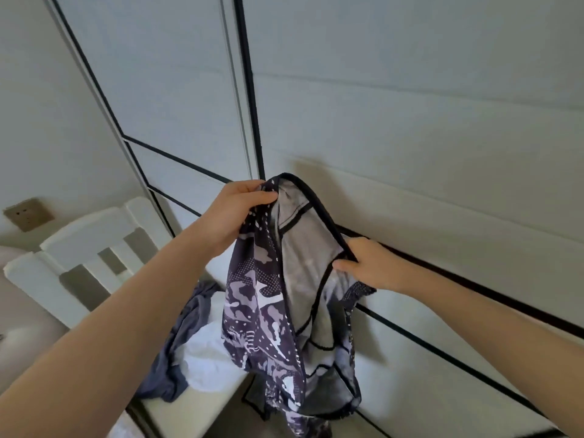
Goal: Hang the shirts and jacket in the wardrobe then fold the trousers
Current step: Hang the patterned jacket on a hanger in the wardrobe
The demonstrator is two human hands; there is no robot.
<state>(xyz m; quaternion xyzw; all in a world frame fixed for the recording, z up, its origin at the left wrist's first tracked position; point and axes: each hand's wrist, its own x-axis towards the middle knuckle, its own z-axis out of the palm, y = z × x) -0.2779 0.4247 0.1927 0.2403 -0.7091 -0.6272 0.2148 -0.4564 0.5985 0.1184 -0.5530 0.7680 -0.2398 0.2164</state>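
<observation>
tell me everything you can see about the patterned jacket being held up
The jacket is thin, limp fabric: dark purple outside with a pale camouflage-like print and white dots, plain grey inside, with black binding along its edges and seams. It hangs opened so the grey inside faces the camera, its lower part drooping in folds. The left hand pinches its top edge and the right hand grips the black-trimmed edge lower down. No hanger shows in it. White wardrobe doors stand behind it.
</observation>
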